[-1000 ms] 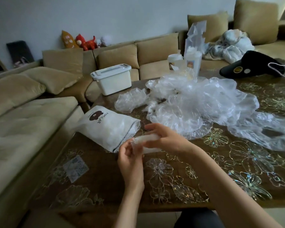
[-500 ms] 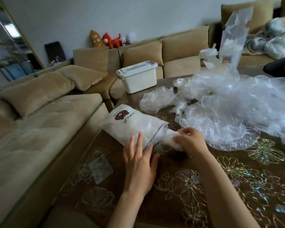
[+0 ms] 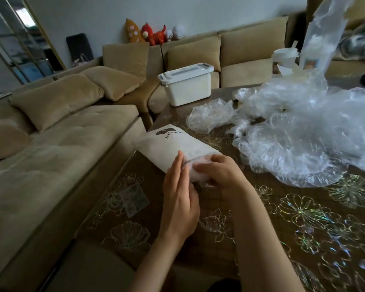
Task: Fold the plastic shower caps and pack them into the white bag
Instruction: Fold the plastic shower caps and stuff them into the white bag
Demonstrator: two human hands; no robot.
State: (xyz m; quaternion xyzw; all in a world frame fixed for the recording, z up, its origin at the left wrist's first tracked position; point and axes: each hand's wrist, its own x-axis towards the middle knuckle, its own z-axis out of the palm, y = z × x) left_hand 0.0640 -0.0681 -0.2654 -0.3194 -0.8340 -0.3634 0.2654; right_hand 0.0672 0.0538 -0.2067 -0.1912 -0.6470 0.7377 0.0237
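Folded cap (image 3: 199,177) now past white bag (image 3: 169,148) edge.

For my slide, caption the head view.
Right hand tucks a folded cap into the bag; left hand rests on it.

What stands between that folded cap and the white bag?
Nothing visible. The right hand holds the folded cap at the open mouth of the white bag; the left hand touches the bag beside it.

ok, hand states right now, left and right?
Left hand: open, straight fingers against the mouth of the white plastic bag.
Right hand: closed on the folded clear plastic shower cap at the bag's mouth.
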